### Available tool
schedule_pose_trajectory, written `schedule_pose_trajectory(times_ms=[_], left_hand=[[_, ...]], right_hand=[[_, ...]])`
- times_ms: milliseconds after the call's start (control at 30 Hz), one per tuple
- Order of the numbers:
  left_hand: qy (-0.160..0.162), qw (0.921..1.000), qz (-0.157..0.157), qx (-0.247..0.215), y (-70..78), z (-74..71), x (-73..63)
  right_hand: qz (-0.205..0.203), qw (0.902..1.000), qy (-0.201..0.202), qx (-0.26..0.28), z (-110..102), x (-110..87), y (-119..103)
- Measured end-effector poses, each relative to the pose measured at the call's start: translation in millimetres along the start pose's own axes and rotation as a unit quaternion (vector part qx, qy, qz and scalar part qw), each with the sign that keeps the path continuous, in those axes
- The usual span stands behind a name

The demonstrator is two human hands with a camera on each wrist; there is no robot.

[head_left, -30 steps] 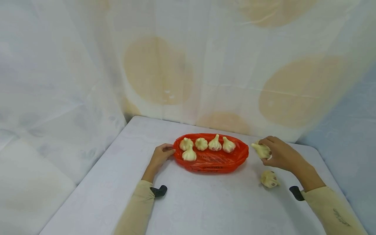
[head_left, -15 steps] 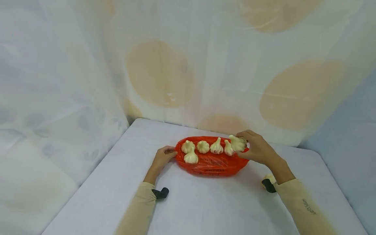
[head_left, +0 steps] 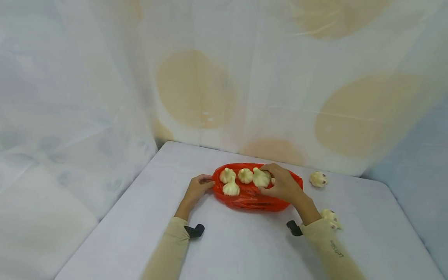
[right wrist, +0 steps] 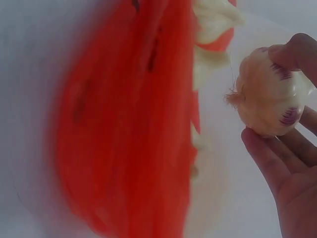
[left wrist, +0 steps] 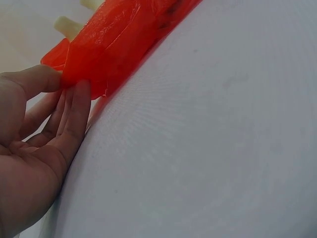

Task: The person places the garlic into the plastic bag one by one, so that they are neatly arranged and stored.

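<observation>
A red plastic bag [head_left: 253,203] lies spread open like a shallow bowl, with several garlic bulbs inside along its left and back. At its left end my left hand [head_left: 196,191] pinches the rim; the left wrist view has the thumb and fingers on either side of the red plastic [left wrist: 116,47]. My right hand [head_left: 284,187] reaches over the bag and grips a garlic bulb [head_left: 260,178] between thumb and fingers. Purple streaks and a root tuft show on that held bulb [right wrist: 267,96] in the right wrist view. The hand partly hides bulbs behind it.
Two more garlic bulbs lie on the white table right of the bag: one at the back [head_left: 318,179], one nearer [head_left: 331,219], partly behind the right sleeve. A patterned curtain [head_left: 245,77] rises behind the table [head_left: 238,249].
My right hand has carried the garlic bulb leftward from beside the bag to over its middle. The back-right bulb has come into view. My left hand keeps its place at the rim.
</observation>
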State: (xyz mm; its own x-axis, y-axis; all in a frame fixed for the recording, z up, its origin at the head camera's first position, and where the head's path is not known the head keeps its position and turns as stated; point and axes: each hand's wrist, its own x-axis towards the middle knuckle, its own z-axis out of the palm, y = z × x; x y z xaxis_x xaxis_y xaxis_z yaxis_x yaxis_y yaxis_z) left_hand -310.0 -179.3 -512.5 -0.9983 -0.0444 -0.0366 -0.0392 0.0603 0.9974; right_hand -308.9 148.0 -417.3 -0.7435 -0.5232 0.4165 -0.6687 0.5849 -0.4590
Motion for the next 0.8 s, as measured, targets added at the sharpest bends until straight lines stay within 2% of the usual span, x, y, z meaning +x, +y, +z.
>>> schedule_pose_trajectory(times_ms=[100, 333, 800], left_hand=[[0.001, 1.0, 0.003, 0.003, 0.3, -0.3, -0.3], [0.006, 0.9999, 0.003, 0.014, -0.1, -1.1, -1.7], [0.004, 0.9999, 0.01, 0.008, 1.9, -2.2, -2.4]], right_hand=[[0.023, 0.9997, -0.009, 0.0, 12.1, -0.5, -2.4], [0.039, 0.9987, -0.022, 0.022, 34.2, 0.5, -2.4], [0.085, 0.9949, -0.031, 0.045, 55.6, -1.9, 1.2]])
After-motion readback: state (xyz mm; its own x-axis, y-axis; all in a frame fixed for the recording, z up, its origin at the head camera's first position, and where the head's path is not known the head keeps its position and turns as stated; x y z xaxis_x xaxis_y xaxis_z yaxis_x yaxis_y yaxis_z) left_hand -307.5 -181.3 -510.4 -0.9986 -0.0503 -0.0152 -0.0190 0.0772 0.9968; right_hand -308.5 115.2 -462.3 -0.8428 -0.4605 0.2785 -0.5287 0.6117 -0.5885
